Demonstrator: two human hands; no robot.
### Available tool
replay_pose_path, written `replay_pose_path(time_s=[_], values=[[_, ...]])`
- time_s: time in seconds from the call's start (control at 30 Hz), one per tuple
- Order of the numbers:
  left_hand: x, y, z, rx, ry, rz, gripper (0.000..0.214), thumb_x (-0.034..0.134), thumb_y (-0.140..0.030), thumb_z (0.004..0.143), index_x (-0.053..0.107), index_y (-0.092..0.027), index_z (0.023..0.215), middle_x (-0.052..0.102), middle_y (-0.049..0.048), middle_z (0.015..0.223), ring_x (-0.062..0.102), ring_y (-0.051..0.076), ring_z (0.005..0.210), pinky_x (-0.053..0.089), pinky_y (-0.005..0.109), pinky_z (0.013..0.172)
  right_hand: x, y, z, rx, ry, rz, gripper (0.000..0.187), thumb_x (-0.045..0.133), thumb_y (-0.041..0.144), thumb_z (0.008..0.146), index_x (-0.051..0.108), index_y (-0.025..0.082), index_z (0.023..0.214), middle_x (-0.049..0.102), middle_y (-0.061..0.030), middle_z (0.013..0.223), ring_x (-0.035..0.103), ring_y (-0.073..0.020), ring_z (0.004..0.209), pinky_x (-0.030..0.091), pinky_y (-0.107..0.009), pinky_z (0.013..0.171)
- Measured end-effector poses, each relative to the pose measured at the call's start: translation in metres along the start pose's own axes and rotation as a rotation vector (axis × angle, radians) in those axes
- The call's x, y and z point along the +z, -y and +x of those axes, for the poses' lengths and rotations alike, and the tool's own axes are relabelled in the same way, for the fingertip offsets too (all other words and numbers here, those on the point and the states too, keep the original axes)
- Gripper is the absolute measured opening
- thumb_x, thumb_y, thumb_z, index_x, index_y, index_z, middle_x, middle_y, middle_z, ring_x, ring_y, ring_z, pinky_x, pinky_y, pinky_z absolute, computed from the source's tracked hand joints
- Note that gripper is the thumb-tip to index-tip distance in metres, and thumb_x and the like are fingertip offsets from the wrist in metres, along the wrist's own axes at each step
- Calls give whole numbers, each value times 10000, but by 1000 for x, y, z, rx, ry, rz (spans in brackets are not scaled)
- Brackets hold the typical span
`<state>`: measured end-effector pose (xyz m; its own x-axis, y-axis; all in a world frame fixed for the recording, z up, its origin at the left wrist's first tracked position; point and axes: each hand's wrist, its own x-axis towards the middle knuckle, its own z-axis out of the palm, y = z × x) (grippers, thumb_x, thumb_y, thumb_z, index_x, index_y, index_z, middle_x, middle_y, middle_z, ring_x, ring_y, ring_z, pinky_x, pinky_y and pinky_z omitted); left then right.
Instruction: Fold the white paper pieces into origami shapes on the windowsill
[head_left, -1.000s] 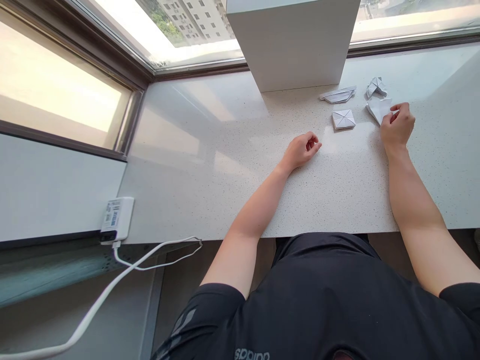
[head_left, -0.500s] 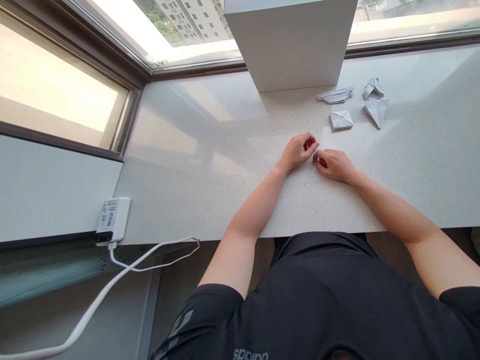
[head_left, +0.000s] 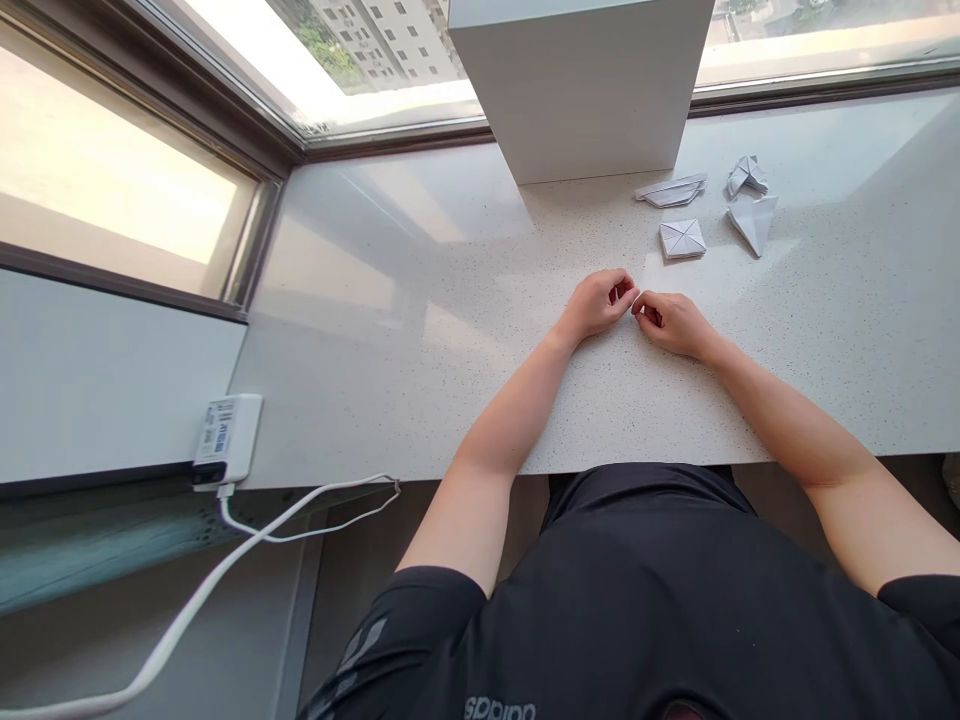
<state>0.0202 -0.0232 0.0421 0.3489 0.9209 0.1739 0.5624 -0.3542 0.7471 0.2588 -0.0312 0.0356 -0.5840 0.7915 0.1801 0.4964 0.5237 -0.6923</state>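
My left hand (head_left: 600, 302) rests over the white speckled counter with its fingers curled and thumb and forefinger pinched. Close against it on the right, my right hand (head_left: 671, 322) is also closed, fingertips bent inward. A thin white sliver shows between the two sets of fingertips; it is too small to name. Beyond the hands lies a square folded paper (head_left: 682, 239) with crossing creases. Behind that is a long narrow folded paper (head_left: 672, 191). Farther right, a pointed folded paper (head_left: 754, 222) touches or nearly touches a crumpled-looking folded paper (head_left: 748, 175).
A tall white box-like block (head_left: 589, 100) stands at the back against the window frame (head_left: 390, 143). On the counter's left end sits a white power bank (head_left: 241, 440) with a white cable (head_left: 217, 575) hanging past the front edge.
My right hand has shifted slightly up and to the right. My left hand has moved a little lower, and the white sliver now shows between the fingertips. The folded papers have stayed put.
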Motion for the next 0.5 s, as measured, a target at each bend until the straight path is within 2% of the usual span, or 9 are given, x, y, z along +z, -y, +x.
replay_pose_path(time_s=[0.27,0.37,0.43,0.5], values=[[0,0,0,-4,-1,-1,189,710,-342,1145,695,-266,972,838,73,1004,713,253,906,570,432,883,-1,1,-1,-18,12,21,38,682,321,1033,650,301,1037,659,-5,786,592,-248,720,501,-425,802],[1,2,0,0,-2,-11,185,709,-341,1155,698,-263,987,837,77,1017,721,256,919,571,433,888,-13,-3,-1,-8,-17,62,65,705,372,1069,699,311,1046,639,4,770,587,-248,717,514,-439,799],[1,3,1,-3,1,-15,182,712,-345,1163,705,-262,1001,838,83,1027,721,257,921,571,436,887,-30,-12,1,52,-145,56,83,735,403,1090,710,331,1058,645,-5,782,594,-266,734,526,-471,809],[1,3,1,-8,5,-22,183,712,-351,1172,712,-261,1012,840,90,1037,719,257,920,572,438,885,-56,-26,5,161,-377,9,110,747,382,1106,669,347,1037,672,-33,815,607,-299,782,538,-518,837]])
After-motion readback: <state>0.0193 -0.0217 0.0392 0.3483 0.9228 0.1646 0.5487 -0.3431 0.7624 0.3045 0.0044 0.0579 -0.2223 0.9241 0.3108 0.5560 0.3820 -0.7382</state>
